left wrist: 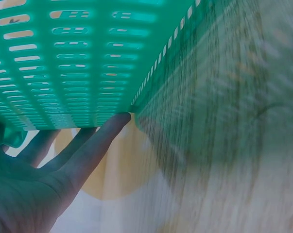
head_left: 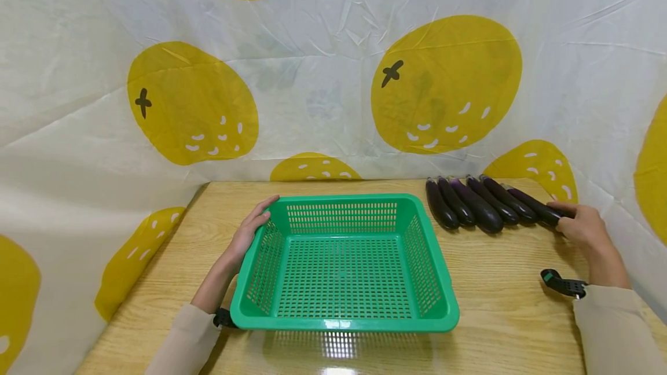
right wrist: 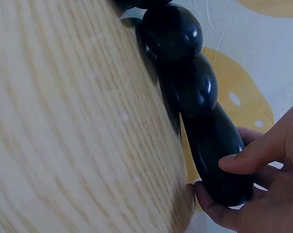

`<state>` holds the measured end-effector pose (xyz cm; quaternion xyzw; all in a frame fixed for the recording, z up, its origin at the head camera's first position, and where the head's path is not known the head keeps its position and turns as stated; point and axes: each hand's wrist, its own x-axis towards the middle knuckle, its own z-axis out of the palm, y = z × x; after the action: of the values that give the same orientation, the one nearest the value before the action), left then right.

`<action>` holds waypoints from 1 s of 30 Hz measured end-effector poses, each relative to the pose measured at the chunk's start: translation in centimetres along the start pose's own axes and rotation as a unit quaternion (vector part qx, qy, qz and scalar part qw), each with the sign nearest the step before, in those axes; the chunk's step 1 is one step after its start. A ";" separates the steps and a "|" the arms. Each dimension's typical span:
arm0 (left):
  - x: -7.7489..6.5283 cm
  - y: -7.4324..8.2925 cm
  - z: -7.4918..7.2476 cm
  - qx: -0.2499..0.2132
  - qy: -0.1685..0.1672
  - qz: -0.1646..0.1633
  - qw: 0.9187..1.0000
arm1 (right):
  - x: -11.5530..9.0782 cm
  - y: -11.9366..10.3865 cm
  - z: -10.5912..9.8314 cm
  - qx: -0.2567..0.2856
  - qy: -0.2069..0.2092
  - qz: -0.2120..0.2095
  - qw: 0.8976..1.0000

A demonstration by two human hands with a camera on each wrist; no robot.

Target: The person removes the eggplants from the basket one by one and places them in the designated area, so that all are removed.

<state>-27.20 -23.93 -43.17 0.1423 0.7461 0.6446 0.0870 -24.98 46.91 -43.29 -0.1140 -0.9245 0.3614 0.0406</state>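
Observation:
A green plastic basket point(head_left: 448, 282) with slotted walls and floor stands on the wooden table, and nothing lies inside it. My left hand point(head_left: 250, 233) holds its left side near the far corner, thumb over the rim. In the left wrist view, the fingers point(left wrist: 95, 155) reach along the basket's outer wall. Off to the right, my right hand point(head_left: 586, 227) grips the rounded end of the rightmost eggplant point(head_left: 542, 208). In the right wrist view, the thumb point(right wrist: 241, 162) lies on top of that eggplant, with fingers around its far side and end.
Several more dark purple eggplants point(head_left: 482, 213) lie side by side at the table's back right, left of the held one. A pale cloth point(head_left: 323, 97) with yellow fruit prints hangs behind and beside the wooden table point(head_left: 500, 288). Each wrist wears a black strap.

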 end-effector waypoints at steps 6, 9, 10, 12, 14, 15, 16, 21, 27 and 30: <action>0.1 0.0 0.0 -0.001 0.000 -0.001 1.000 | 0.1 0.4 0.2 0.015 -0.006 -0.002 1.000; 0.1 0.0 0.0 0.000 0.000 0.000 1.000 | 0.1 0.6 0.3 0.021 -0.003 0.002 1.000; 0.0 0.0 0.0 0.000 0.001 0.001 1.000 | 0.1 0.6 0.3 0.022 -0.001 0.004 1.000; 0.0 0.0 0.0 0.002 0.001 0.003 1.000 | 0.1 0.6 0.4 0.023 0.005 0.006 1.000; 0.1 0.0 -0.1 0.004 0.002 0.004 1.000 | 0.1 0.7 0.4 0.017 0.009 0.005 1.000; 0.1 0.0 -0.1 0.005 0.002 0.004 1.000 | 0.1 0.7 0.4 0.016 0.009 0.004 1.000; 0.1 0.0 -0.1 0.006 0.002 0.005 1.000 | 0.1 0.6 0.4 0.014 0.010 0.005 1.000; 0.1 -0.1 -0.1 0.003 0.002 0.006 1.000 | 0.1 0.6 0.4 0.011 0.006 0.006 1.000; 0.0 -0.1 -0.1 0.002 0.005 0.006 1.000 | 0.3 0.8 0.7 0.011 0.018 0.006 1.000; 0.0 -0.1 0.0 0.005 0.006 0.007 1.000 | 0.4 0.9 0.8 0.023 0.020 0.010 0.999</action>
<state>-27.23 -23.97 -43.21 0.1441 0.7489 0.6422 0.0776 -25.31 47.11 -44.46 -0.1299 -0.9139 0.3802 0.0579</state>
